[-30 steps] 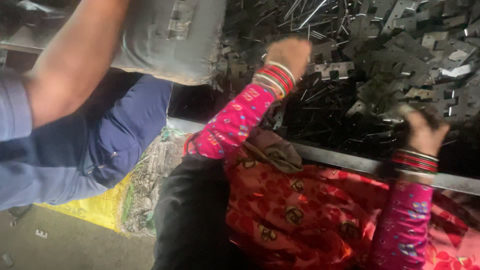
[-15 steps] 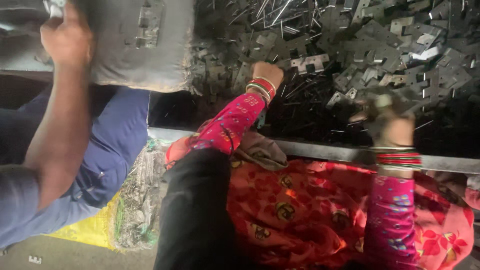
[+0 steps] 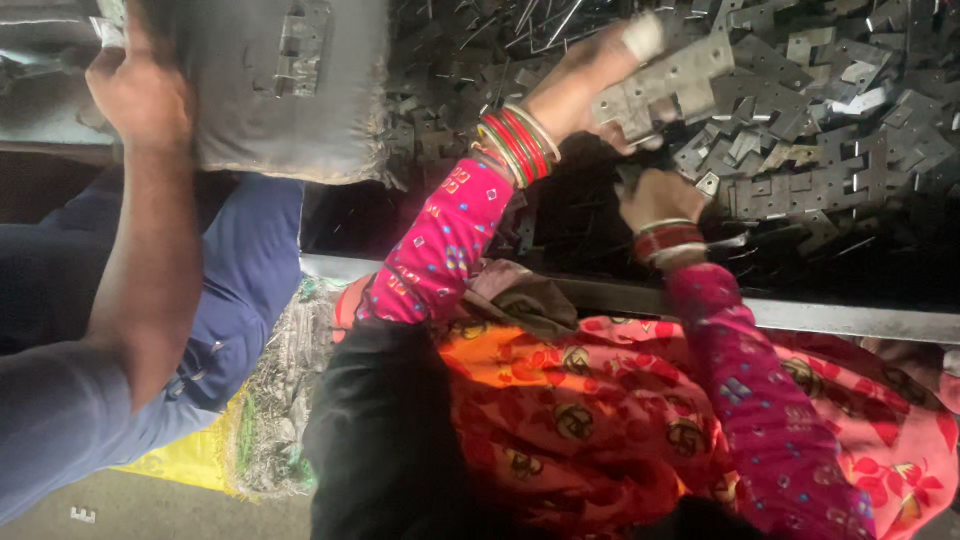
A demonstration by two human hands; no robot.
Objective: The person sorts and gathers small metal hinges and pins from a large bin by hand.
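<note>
A: Where is the notched metal plate (image 3: pixel 668 85)?
B: Raised over the heap of plates (image 3: pixel 830 150), pinched in the left hand (image 3: pixel 590 75).
A: Right hand (image 3: pixel 655 200)?
B: Just below it, fingers curled; whether it grips anything cannot be told. A co-worker's hand (image 3: pixel 140 90) holds a grey sack (image 3: pixel 285 90) well apart

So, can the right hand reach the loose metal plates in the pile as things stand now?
Probably yes. The right hand already hangs over the pile of metal plates, with nothing between them. The left hand lifts a stack of plates above, off to the side.
</note>
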